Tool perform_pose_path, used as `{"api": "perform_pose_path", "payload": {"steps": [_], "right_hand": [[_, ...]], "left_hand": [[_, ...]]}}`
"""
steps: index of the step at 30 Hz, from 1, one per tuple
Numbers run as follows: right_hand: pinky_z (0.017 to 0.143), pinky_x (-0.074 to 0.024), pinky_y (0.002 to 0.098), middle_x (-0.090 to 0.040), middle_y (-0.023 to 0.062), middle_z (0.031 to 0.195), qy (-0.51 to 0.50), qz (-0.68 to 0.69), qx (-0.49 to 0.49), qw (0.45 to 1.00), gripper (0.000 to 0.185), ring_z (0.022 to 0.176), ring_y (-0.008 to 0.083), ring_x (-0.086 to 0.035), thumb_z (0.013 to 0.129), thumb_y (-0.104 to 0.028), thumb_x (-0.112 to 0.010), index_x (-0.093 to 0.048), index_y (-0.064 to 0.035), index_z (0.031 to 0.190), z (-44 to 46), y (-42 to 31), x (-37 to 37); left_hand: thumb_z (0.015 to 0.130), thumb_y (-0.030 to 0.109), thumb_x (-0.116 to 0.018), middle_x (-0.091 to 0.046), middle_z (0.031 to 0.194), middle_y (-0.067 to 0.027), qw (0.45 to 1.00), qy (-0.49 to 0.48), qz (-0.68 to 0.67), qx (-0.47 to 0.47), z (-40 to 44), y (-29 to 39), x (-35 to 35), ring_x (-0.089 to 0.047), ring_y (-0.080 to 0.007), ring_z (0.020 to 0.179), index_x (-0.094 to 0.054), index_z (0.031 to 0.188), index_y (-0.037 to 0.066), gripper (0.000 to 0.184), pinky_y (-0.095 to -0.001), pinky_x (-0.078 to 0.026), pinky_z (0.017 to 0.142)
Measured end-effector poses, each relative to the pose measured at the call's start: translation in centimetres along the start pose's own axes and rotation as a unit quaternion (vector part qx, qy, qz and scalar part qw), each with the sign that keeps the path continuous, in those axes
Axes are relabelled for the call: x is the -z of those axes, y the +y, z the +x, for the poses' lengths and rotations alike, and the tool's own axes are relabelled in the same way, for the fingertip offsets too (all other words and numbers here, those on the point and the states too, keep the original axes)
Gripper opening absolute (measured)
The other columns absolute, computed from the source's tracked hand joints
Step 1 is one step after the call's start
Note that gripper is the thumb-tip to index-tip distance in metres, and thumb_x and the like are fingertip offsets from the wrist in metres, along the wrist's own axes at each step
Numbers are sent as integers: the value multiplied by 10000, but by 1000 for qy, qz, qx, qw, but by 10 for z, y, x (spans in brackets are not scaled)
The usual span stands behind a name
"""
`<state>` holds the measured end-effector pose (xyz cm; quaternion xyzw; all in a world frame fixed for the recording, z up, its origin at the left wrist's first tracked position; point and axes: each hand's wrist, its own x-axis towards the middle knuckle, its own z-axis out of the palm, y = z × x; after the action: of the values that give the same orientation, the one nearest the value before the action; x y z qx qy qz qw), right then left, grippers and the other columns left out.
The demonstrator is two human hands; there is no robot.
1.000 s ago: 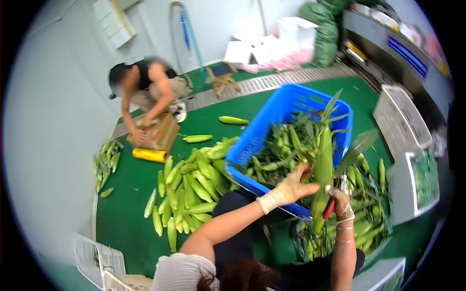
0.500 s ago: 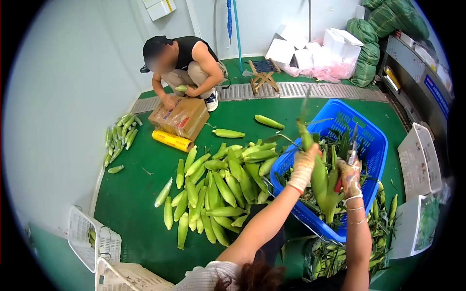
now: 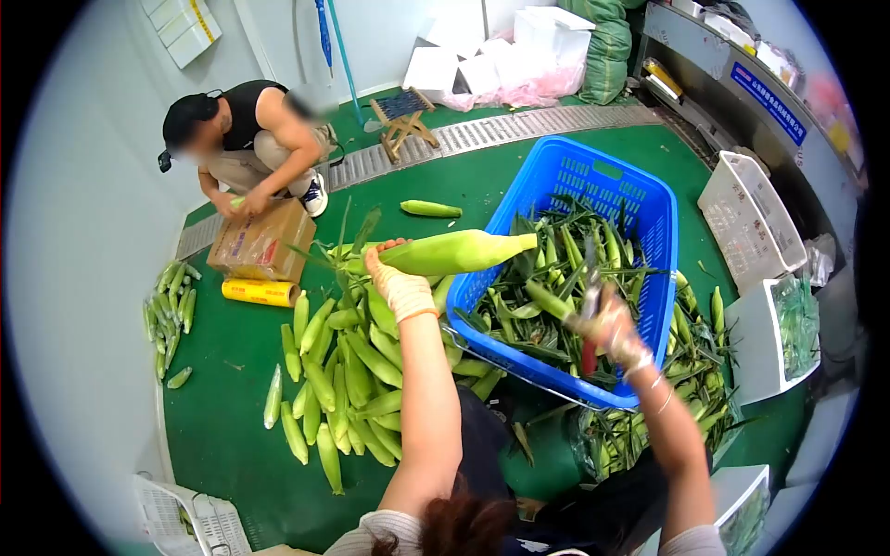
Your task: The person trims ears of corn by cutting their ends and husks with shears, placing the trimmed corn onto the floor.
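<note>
My left hand [image 3: 404, 289], in a thin pale glove, is closed around the leafy end of a green ear of corn [image 3: 454, 252] in its husk. The ear lies level, its pale stem end pointing right toward the blue basket [image 3: 656, 278]. Over the basket, my right hand [image 3: 614, 332], also gloved, is closed on red-handled pruning shears [image 3: 589, 356]; their blades are blurred. A short green stalk piece [image 3: 549, 301] is beside the shears; whether the hand touches it I cannot tell. Husk trimmings and leaves [image 3: 528, 326] fill the basket's lower part.
A pile of husked-on corn [image 3: 352, 389] lies on the green floor left of the basket, more corn [image 3: 700, 398] to its right. A co-worker [image 3: 255, 148] squats by a cardboard box [image 3: 264, 243] and a yellow film roll [image 3: 260, 293]. White crates [image 3: 753, 222] and a folding stool [image 3: 405, 120] stand around.
The view has shifted right. My left hand has swung the corn from upright over the basket to level, left of it. The shears have moved away from the corn, and a stalk piece appears beside them.
</note>
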<state>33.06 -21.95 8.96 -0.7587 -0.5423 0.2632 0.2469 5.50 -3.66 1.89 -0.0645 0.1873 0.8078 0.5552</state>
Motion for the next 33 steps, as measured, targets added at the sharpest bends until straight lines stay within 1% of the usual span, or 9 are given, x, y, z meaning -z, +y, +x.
{"api": "perform_pose_path", "payload": {"steps": [3,6,7,11,17,21,25,29,33], "right_hand": [[870,-454,401,-564,281,1088,-121,54,-27,991,836,978,356,-596,692,-496,-730,-401,84,1196,-34,6,-41],[885,-439,380,-568,205,1097,-74,145,17,987,847,1003,295,-560,668,-421,-783,-389,43,1259,-28,-1,-70],[914,-434,374,-569,272,1117,-75,126,26,989,888,1043,359,-572,663,-457,-768,-387,101,1240,-28,-18,-61],[774,-440,305,-543,77,901,-92,318,44,943,611,818,166,-498,715,-311,-762,-457,13,1133,-4,-32,-52],[619,-456,318,-551,64,744,-152,182,-13,971,391,668,158,-499,660,-212,-733,-515,-20,921,11,-7,-50],[596,-466,342,-571,73,700,-15,72,79,994,315,606,200,-519,682,-197,-712,-549,-23,888,-9,40,-41],[636,-467,312,-569,34,807,-80,301,-155,937,366,700,147,-539,708,-221,-765,-547,-50,947,-35,69,-7],[752,-483,314,-563,55,947,70,343,42,936,526,836,155,-555,683,-130,-795,-472,-45,1090,-21,42,-10],[767,-499,347,-616,134,974,100,75,165,978,650,838,250,-614,652,-158,-803,-439,1,1167,-9,35,-19]], "left_hand": [[865,325,-550,-544,722,-41,999,-24,-30,17,-4,-6,-2,-519,-234,685,-502,781,105,240,-440,-470,748],[857,318,-543,-538,707,-39,998,-47,-26,26,-10,-10,1,-512,-231,682,-499,773,110,228,-437,-465,764],[852,313,-543,-537,704,-39,997,-66,-30,30,-11,-11,0,-512,-230,681,-499,772,112,221,-435,-466,763],[851,318,-529,-552,698,-35,992,-121,18,42,-29,-18,-7,-515,-239,683,-509,732,115,236,-438,-460,757],[837,310,-542,-527,691,-45,996,-82,27,28,-32,-34,3,-502,-233,676,-480,758,117,217,-440,-469,748],[841,336,-558,-527,689,-31,993,-88,20,74,-20,-41,0,-504,-223,676,-498,748,120,243,-435,-465,750],[853,440,-561,-594,698,-59,975,-116,178,58,-56,-31,-14,-549,-232,638,-542,790,112,334,-411,-478,715],[817,480,-608,-597,697,-69,968,-139,177,112,-67,-70,-15,-565,-238,628,-563,788,120,364,-388,-491,649],[826,470,-619,-623,682,-106,940,-250,160,165,-77,-92,-6,-590,-242,583,-580,785,83,391,-361,-505,570]]}}
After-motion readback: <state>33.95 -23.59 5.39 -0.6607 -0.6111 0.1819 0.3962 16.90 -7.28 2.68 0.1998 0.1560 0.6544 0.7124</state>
